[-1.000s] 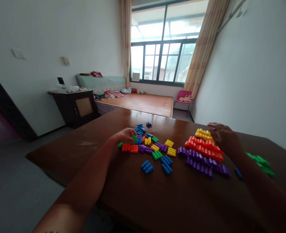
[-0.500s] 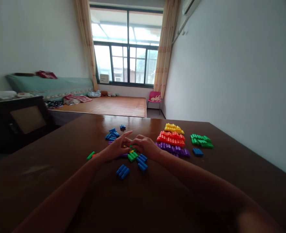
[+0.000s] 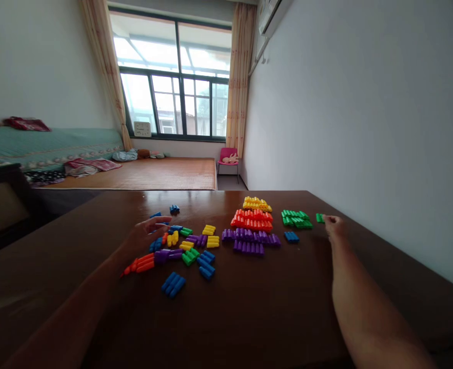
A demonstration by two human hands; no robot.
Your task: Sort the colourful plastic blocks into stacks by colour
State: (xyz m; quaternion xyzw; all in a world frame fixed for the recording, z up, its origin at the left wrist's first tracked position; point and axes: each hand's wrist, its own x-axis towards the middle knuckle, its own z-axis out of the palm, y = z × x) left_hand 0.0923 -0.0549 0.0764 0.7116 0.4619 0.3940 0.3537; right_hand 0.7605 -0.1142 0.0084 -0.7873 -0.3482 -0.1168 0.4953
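Note:
On the brown table (image 3: 249,302), my left hand (image 3: 143,237) is over the left side of the mixed pieces, fingers apart, beside blue pieces (image 3: 156,245). Far to the right, my right hand (image 3: 334,225) has its fingers pinched on a small green piece (image 3: 320,218), at the right of the green group (image 3: 296,219). Orange pieces (image 3: 145,263) and purple ones (image 3: 167,255) lie near my left wrist. Yellow (image 3: 257,204), orange (image 3: 251,220) and purple (image 3: 249,236) rows stand at centre right. A blue piece (image 3: 291,237) lies below the green group.
Loose blue (image 3: 173,284), green (image 3: 190,256) and yellow (image 3: 213,241) pieces lie between my arms. Behind the table are a bed (image 3: 164,171) and a pink chair (image 3: 228,158). A wall (image 3: 345,113) runs along the right.
My hands have parted. My right hand has moved far right to the green group's side, with a green piece at its fingers; my left hand has drawn left. The camera view has turned right.

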